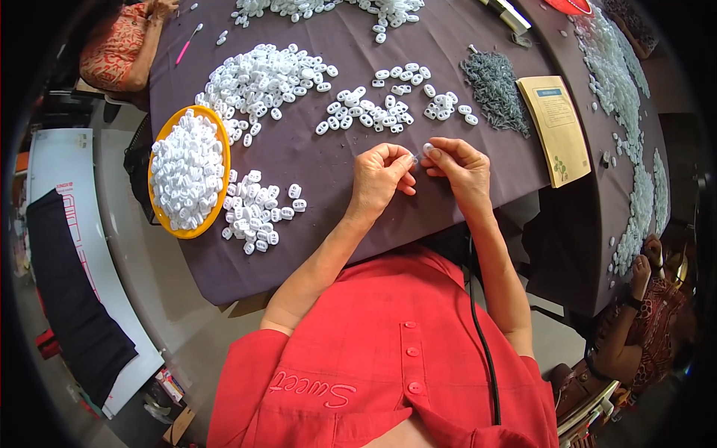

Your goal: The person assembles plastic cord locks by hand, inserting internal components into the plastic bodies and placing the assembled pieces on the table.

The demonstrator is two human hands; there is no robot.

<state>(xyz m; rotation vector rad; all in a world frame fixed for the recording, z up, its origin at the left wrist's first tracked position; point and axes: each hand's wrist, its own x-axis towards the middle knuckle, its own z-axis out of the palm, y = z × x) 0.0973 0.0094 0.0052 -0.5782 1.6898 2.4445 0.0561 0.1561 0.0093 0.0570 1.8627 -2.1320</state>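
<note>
My left hand (379, 176) and my right hand (464, 169) are raised over the near part of the table, fingertips close together but apart. Between the right thumb and forefinger sits a small whitish rounded piece (428, 148). The left thumb and forefinger are pinched on something tiny and bluish, too small to make out. Just beyond my hands lie several white oval two-hole cord locks (379, 116) in loose clusters. Farther right is a heap of small grey pieces (497, 86) that look like springs.
A dark cloth covers the table (328, 224). At left stands a yellow oval tray (227, 153) heaped with white cord locks, more piled around it. A tan printed packet (556, 131) lies right. Clear pieces (620, 82) cover a side table. Other people (116, 48) sit nearby.
</note>
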